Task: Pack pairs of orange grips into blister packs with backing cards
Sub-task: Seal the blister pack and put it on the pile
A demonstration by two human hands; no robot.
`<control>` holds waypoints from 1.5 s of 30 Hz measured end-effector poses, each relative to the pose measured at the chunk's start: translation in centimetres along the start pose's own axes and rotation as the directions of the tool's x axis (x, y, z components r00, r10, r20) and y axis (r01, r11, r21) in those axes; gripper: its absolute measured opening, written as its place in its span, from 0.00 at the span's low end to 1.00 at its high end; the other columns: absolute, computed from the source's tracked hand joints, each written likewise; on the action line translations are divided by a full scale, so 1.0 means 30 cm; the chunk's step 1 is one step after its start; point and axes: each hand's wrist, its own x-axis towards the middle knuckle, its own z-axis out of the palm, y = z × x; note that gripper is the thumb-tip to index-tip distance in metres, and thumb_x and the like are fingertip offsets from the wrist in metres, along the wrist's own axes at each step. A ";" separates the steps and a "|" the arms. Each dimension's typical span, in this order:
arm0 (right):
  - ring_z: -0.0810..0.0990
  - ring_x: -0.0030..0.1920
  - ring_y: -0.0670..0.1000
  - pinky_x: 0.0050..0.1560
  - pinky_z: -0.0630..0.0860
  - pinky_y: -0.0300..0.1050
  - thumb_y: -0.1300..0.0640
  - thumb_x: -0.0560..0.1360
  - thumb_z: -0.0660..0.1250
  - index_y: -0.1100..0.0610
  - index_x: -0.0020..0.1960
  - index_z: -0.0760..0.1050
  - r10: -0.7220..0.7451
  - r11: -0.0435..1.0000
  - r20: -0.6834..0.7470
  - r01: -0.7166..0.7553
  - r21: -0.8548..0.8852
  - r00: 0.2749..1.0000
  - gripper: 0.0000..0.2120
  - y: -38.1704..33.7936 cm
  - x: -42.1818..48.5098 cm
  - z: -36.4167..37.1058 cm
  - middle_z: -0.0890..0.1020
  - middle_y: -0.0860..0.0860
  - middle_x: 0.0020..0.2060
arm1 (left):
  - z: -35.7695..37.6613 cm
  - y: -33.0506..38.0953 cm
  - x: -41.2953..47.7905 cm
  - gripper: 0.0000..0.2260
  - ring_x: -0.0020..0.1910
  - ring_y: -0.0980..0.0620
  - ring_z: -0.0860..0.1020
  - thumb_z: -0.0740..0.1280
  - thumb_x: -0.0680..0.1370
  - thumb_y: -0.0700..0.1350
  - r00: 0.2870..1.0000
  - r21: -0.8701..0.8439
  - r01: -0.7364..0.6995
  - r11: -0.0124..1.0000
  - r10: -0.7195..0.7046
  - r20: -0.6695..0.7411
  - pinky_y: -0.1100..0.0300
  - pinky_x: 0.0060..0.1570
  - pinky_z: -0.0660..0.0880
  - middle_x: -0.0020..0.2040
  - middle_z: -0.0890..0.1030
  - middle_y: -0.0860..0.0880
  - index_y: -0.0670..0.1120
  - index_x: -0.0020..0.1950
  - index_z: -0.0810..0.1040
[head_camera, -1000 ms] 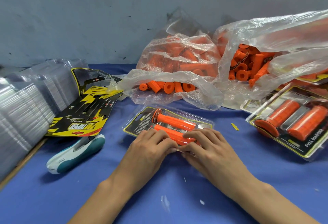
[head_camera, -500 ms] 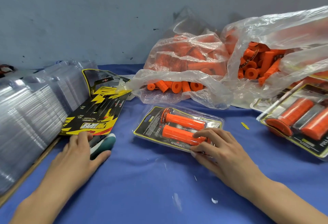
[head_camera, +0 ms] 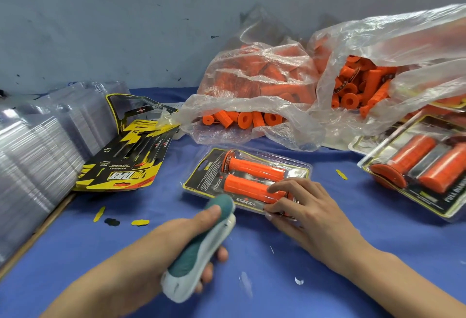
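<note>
- Head view: my left hand is wrapping fully round the teal-and-white stapler, thumb on top, nose pointing at the near edge of the blister pack. I judge it is lining up to staple the edge shut.
- My right hand is lying mostly flat with its fingers only slightly bent. The fingertips are pressing the pack's near right corner onto the table, probably so shell and card stay aligned. It is grasping nothing.
- The pair of orange grips is sitting side by side inside that pack, mid-table.
- Backing cards and clear empty shells are waiting on the left within reach.
- Bags of loose grips are lying behind, and a finished pack is resting on the right.
</note>
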 end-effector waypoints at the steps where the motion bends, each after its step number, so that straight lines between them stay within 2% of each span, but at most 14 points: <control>1: 0.77 0.57 0.51 0.55 0.73 0.46 0.46 0.80 0.60 0.49 0.47 0.80 -0.004 1.000 -0.003 0.004 -0.001 1.000 0.12 0.000 0.000 0.000 0.79 0.45 0.57 | 0.026 -0.003 0.012 0.33 0.34 0.45 0.77 0.73 0.62 0.72 0.998 -0.038 0.005 0.999 -0.003 0.069 0.57 0.33 0.76 0.43 0.80 0.37 0.43 0.46 0.84; 4: 0.77 0.58 0.52 0.55 0.73 0.47 0.46 0.80 0.61 0.50 0.48 0.80 -0.007 1.000 -0.003 0.007 -0.009 1.000 0.12 0.001 0.001 -0.002 0.79 0.46 0.57 | 0.083 0.000 0.045 0.29 0.34 0.46 0.78 0.74 0.64 0.68 0.989 -0.178 -0.002 0.984 0.028 0.146 0.55 0.33 0.77 0.43 0.80 0.39 0.43 0.47 0.85; 7: 0.77 0.57 0.52 0.54 0.74 0.48 0.46 0.80 0.62 0.50 0.48 0.80 -0.010 1.000 -0.008 0.010 -0.007 1.000 0.11 0.000 0.000 -0.004 0.79 0.46 0.56 | 0.107 0.011 0.072 0.29 0.33 0.46 0.78 0.75 0.68 0.64 0.993 -0.290 -0.003 0.957 0.037 0.111 0.55 0.32 0.78 0.42 0.80 0.40 0.39 0.53 0.83; 9: 0.77 0.56 0.52 0.53 0.74 0.48 0.46 0.80 0.62 0.50 0.48 0.81 -0.014 1.000 -0.019 0.014 -0.007 1.000 0.11 0.000 0.002 -0.004 0.80 0.46 0.56 | 0.114 0.019 0.090 0.32 0.33 0.46 0.77 0.73 0.69 0.62 0.996 -0.304 -0.007 0.953 0.036 0.087 0.56 0.31 0.77 0.41 0.80 0.41 0.37 0.58 0.80; 16: 0.77 0.57 0.52 0.55 0.74 0.48 0.46 0.81 0.62 0.51 0.47 0.80 -0.045 0.999 -0.024 0.045 0.015 0.999 0.12 0.006 0.002 0.005 0.80 0.47 0.56 | 0.134 0.050 0.137 0.31 0.33 0.48 0.75 0.71 0.71 0.62 0.990 -0.300 -0.023 0.954 0.065 0.128 0.58 0.30 0.74 0.42 0.78 0.42 0.38 0.62 0.78; 24: 0.77 0.60 0.51 0.58 0.73 0.47 0.45 0.78 0.65 0.53 0.42 0.74 -0.003 0.995 -0.014 0.005 0.099 1.000 0.13 0.014 0.001 0.004 0.80 0.46 0.56 | 0.145 0.057 0.161 0.25 0.32 0.48 0.76 0.71 0.71 0.63 0.985 -0.304 -0.024 0.952 0.074 0.154 0.58 0.29 0.75 0.41 0.78 0.42 0.42 0.55 0.81; 35: 0.76 0.60 0.51 0.59 0.72 0.47 0.44 0.76 0.68 0.54 0.41 0.76 -0.015 0.983 -0.021 0.019 0.183 1.000 0.13 0.026 0.003 0.012 0.81 0.46 0.57 | 0.156 0.046 0.160 0.24 0.31 0.49 0.75 0.70 0.73 0.60 0.991 -0.307 -0.046 0.951 0.083 0.108 0.59 0.27 0.74 0.40 0.78 0.42 0.40 0.54 0.81; 38: 0.75 0.61 0.48 0.60 0.71 0.46 0.43 0.74 0.71 0.52 0.47 0.73 -0.034 0.997 0.006 0.034 0.074 0.999 0.14 0.017 0.008 0.006 0.79 0.45 0.59 | 0.164 0.047 0.163 0.24 0.30 0.49 0.75 0.70 0.72 0.60 0.991 -0.315 -0.053 0.948 0.088 0.099 0.59 0.26 0.73 0.39 0.77 0.42 0.40 0.54 0.80; 41: 0.76 0.60 0.48 0.59 0.71 0.49 0.44 0.73 0.71 0.51 0.63 0.72 -0.072 0.994 0.045 0.076 -0.085 0.996 0.22 0.000 0.019 0.005 0.77 0.45 0.63 | 0.171 0.047 0.167 0.23 0.29 0.50 0.74 0.69 0.73 0.61 0.991 -0.305 -0.059 0.951 0.092 0.095 0.60 0.26 0.73 0.37 0.77 0.43 0.40 0.52 0.80; 42: 0.77 0.59 0.49 0.59 0.72 0.50 0.46 0.75 0.70 0.51 0.66 0.72 -0.090 0.988 0.041 0.094 -0.121 0.995 0.22 -0.005 0.025 0.004 0.78 0.45 0.62 | 0.171 0.046 0.167 0.23 0.29 0.50 0.74 0.69 0.73 0.61 0.991 -0.301 -0.060 0.952 0.092 0.094 0.60 0.26 0.73 0.37 0.77 0.43 0.41 0.52 0.80; 45: 0.80 0.55 0.50 0.59 0.73 0.49 0.52 0.75 0.70 0.55 0.64 0.77 -0.135 0.980 0.004 0.134 -0.150 0.991 0.19 -0.011 0.037 0.002 0.81 0.47 0.56 | 0.168 0.043 0.168 0.23 0.29 0.50 0.74 0.69 0.73 0.60 0.991 -0.305 -0.060 0.951 0.092 0.092 0.60 0.26 0.73 0.38 0.77 0.43 0.41 0.52 0.80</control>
